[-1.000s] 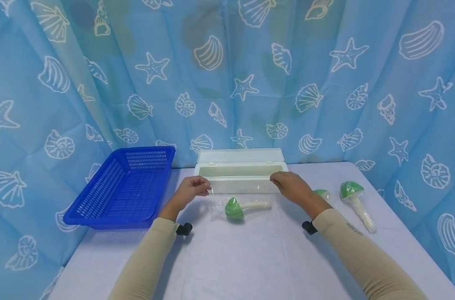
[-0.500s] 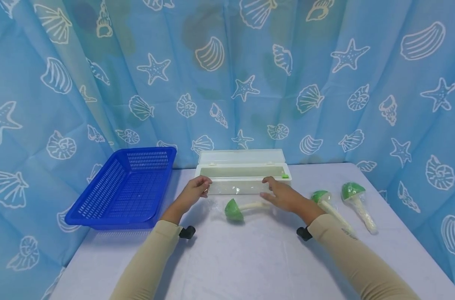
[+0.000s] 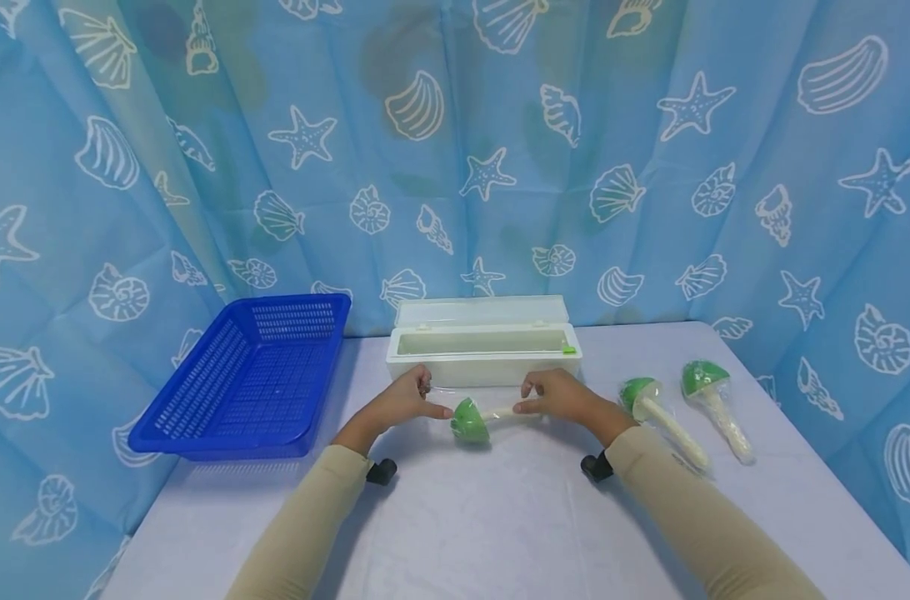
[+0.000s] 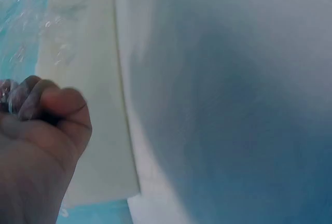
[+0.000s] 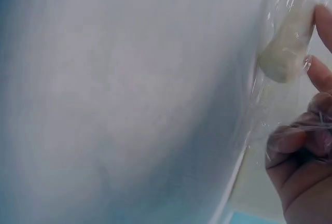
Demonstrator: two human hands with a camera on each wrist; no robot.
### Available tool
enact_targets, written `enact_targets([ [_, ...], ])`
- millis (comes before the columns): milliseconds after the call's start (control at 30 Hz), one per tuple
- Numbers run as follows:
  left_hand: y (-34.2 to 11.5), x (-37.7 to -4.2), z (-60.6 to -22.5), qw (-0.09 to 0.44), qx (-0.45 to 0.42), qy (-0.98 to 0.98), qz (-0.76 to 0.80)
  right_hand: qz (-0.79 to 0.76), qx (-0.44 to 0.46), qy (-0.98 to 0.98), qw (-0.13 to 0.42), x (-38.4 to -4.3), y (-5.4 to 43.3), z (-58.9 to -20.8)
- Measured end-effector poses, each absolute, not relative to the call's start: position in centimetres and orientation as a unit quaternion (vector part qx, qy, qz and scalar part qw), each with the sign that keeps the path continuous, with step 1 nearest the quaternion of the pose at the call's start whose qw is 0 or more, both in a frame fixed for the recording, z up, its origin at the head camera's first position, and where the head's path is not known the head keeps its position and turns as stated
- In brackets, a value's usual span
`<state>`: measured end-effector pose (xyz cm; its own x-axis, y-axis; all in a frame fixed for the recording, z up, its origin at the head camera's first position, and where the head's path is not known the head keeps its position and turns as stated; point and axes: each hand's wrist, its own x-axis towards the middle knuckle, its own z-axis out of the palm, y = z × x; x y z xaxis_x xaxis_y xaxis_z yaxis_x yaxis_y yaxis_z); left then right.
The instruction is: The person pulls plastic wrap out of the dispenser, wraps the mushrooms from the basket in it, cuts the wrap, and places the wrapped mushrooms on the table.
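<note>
A mushroom-shaped piece (image 3: 470, 421) with a green cap and cream stem lies on clear cling film in front of the white box. My left hand (image 3: 398, 402) is just left of the cap, its thumb pointing toward it. In the left wrist view its curled fingers grip crinkled cling film (image 4: 54, 27). My right hand (image 3: 563, 398) is at the stem's end. The right wrist view shows two fingertips close by the stem (image 5: 285, 58), while the lower fingers curl on the film stretched there.
The long white box (image 3: 485, 368) stands behind with its lid raised and a green slider (image 3: 568, 350) on its rim. A blue basket (image 3: 237, 392) stands left. Two film-wrapped mushroom-shaped pieces lie right, a nearer one (image 3: 668, 425) and an outer one (image 3: 717, 408).
My right hand has come from the box's right end down to the stem. My left hand has lowered and moved right to the cap. The film has come down from the box front.
</note>
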<state>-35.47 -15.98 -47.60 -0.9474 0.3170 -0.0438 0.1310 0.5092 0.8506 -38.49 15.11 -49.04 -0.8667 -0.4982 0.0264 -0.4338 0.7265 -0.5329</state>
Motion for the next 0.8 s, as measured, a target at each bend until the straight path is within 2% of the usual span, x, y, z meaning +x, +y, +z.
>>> enact_targets([
  [233,-15.3,-35.9,-48.5,0.05,0.114,0.901,0.416,-0.26,-0.241,0.932,0.075,-39.1,14.8,-49.2],
  [367,-15.2,-35.9,-48.3,0.046,0.116,0.901,0.415,-0.231,-0.264,0.934,0.073,-39.0,14.5,-48.8],
  [500,-15.4,-35.7,-48.1,0.051,0.155,0.89,0.426,-0.197,-0.296,0.932,0.062,-39.0,14.2,-48.7],
  [700,-15.5,-35.9,-48.3,0.031,0.22,0.875,0.43,-0.151,-0.327,0.933,0.005,-39.0,13.7,-48.7],
  [800,-15.4,-35.9,-48.6,0.025,0.226,0.882,0.412,-0.128,-0.339,0.932,0.021,-38.5,13.6,-48.5],
])
